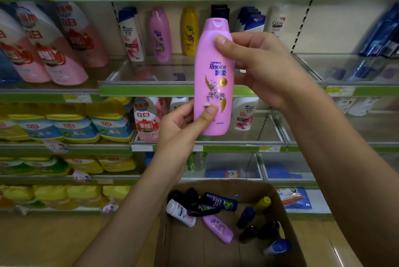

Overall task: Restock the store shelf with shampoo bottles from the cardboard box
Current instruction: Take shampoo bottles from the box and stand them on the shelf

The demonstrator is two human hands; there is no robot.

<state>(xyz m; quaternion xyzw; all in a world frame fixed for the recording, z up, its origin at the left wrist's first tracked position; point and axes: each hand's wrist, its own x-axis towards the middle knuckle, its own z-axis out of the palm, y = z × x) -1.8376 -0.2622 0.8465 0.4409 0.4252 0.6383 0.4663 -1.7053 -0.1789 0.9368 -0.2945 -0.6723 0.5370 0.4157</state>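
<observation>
1. Several pink detergent pouches (pixel 62 51) are leaning on the far-left shelf, with yellow and blue refill packs (pixel 71 124) lying stacked on the shelves beneath them.
2. Left hand (pixel 183 124) is reaching up and pinching the lower edge of the pink shampoo bottle (pixel 213 77), thumb pressing on the front label and the fingers curling behind.
3. That bottle is standing upright in mid-air in front of the green-edged shelf (pixel 151 89); it is a tall, slim, glossy pink-lilac bottle with a flip cap of the same colour, purple "Rejoice" lettering, a gold "2 in 1" badge, and orchid and gold swirl artwork.
4. Behind it, a matching pink bottle (pixel 160 33), a yellow bottle (pixel 190 31) and white bottles are standing at the back of the shelf.
5. Right hand (pixel 259 68) is gripping the bottle's upper part from the right, thumb lying across the front near the shoulder and the fingers wrapping behind.
6. Below, the cardboard box (pixel 216 251) is sitting open, holding more bottles lying loose on their sides, among them a small pink one (pixel 218 228), a white one (pixel 181 212) and dark ones.
</observation>
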